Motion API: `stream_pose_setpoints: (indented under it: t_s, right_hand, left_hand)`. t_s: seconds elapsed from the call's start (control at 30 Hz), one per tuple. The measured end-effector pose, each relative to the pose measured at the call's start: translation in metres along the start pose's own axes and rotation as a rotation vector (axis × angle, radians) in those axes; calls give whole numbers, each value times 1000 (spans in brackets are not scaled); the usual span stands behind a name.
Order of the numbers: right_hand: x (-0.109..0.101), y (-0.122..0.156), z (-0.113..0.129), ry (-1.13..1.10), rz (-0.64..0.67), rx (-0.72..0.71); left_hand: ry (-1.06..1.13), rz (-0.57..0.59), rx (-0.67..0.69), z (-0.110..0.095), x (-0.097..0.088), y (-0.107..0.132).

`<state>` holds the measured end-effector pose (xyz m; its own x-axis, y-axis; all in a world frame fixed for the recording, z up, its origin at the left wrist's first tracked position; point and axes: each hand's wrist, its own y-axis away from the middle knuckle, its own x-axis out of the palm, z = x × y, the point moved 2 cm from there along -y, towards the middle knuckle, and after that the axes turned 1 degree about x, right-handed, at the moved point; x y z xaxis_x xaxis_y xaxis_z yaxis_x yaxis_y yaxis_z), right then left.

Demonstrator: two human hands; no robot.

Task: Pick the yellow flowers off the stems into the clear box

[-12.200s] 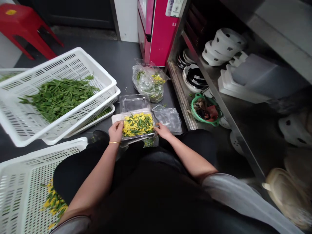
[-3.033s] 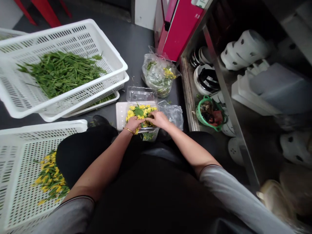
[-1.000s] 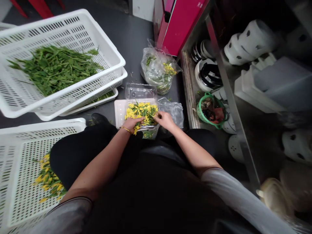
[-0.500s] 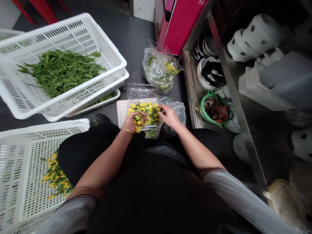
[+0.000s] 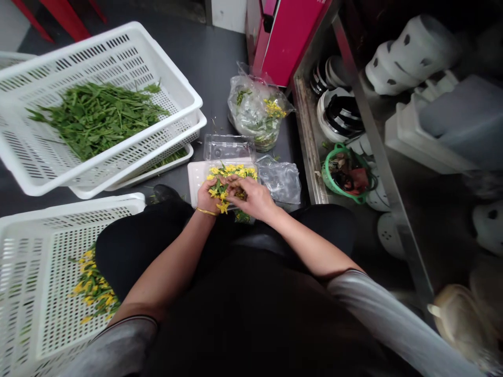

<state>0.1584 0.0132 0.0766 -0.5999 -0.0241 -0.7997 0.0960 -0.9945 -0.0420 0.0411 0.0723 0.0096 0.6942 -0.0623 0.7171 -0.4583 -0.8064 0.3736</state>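
My left hand, with a gold bracelet at its wrist, is closed around a small bunch of yellow flowers with green stems. Right up against it, my right hand has its fingers curled at the same bunch; their tips are partly hidden. Both hands are over a clear plastic clamshell box, whose raised lid shows behind. More yellow flowers fill the box, partly covered by my hands. A whitish tray shows at the box's left side.
White baskets are stacked at left, the top one holding green leaves. A nearer basket holds yellow flowers. Plastic bags lie ahead and right. A metal shelf with a green colander runs along the right.
My right hand has moved left from the box's right end to the bunch in my left hand. The left hand has stayed almost in place.
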Motion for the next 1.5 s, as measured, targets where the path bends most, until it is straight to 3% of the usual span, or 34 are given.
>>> stream_pose_setpoints:
  t_s: [0.17,0.3,0.47,0.63,0.8,0.9,0.97,1.17,1.27,1.33,1.43,1.5]
  right_hand:
    - [11,1,7,120,98,12]
    - [-4,7,2,-20,81,-84]
    - [-21,-8,-23,-293,-101,161]
    - [4,-23,-44,-720,182,356]
    - [18,-18,-48,-918,183,390]
    - [15,-16,-52,-863,224,338]
    - [11,-14,-54,-785,204,292]
    - [15,9,-35,-425,-38,185]
    - [24,27,-22,-309,-74,126]
    - [25,35,-24,-291,33,99]
    - [18,36,-49,-235,357,142]
    - [10,26,-73,-109,403,221]
  left_hand:
    - [37,60,37,0,3,4]
    - [102,127,9,-1,1,3]
    - [-14,125,-197,9,-6,-3]
    - [-219,163,-299,19,-11,-4]
    - [-313,199,-310,18,-10,-2]
    - [-353,283,-324,13,-6,-1]
    - [-368,269,-318,10,-4,0]
    - [-284,2,-248,20,-2,18]
    - [-211,-137,-217,31,-7,32]
    - [-204,-138,-254,34,-14,38]
    - [-138,-12,-300,27,-25,41]
    - [-72,67,-257,17,-29,38]
